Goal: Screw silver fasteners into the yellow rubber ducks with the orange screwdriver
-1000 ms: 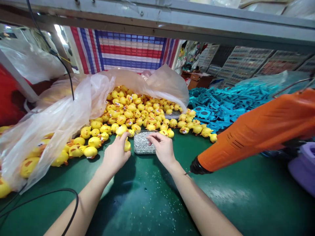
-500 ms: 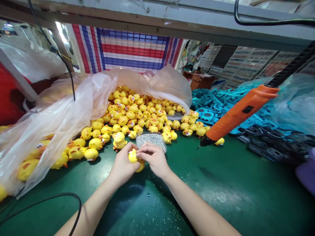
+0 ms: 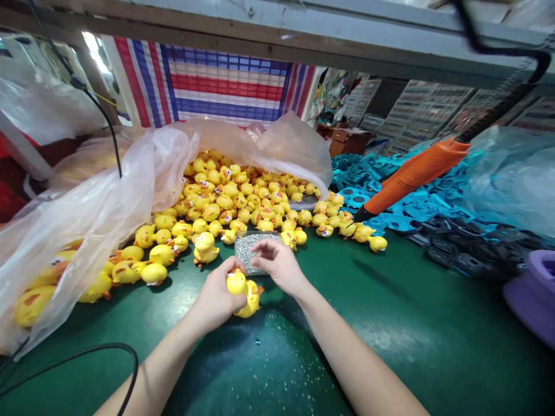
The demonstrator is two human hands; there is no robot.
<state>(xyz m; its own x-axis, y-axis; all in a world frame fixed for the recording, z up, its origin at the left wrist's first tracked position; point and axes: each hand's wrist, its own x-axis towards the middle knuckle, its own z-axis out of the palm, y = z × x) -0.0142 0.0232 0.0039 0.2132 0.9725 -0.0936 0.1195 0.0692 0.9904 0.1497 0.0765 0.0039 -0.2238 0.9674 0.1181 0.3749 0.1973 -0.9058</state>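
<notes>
My left hand point(image 3: 220, 293) is closed around a yellow toy duck point(image 3: 250, 301), held just above the green table with its rounded head beside my thumb. My right hand point(image 3: 280, 266) hovers over the near right part of a clear tray point(image 3: 237, 252) filled with small silvery metal pieces, seemingly screws. Its fingers are half curled, with a gap between thumb and fingertips; nothing shows in them. To the left of the tray another toy duck point(image 3: 205, 248) stands upright on the table.
A heap of toy ducks point(image 3: 225, 199) spills from a plastic bag point(image 3: 125, 173) behind the tray. An orange electric screwdriver point(image 3: 411, 176) hangs at right before turquoise parts point(image 3: 364, 196). Black parts point(image 3: 459, 248) and a purple container point(image 3: 533, 294) lie farther right. A black cable point(image 3: 108, 346) loops near my left forearm.
My right hand has left the duck and moved slightly right, its fingers parting over the tray. The duck stays in my left hand, lowered slightly. The hanging screwdriver has swung.
</notes>
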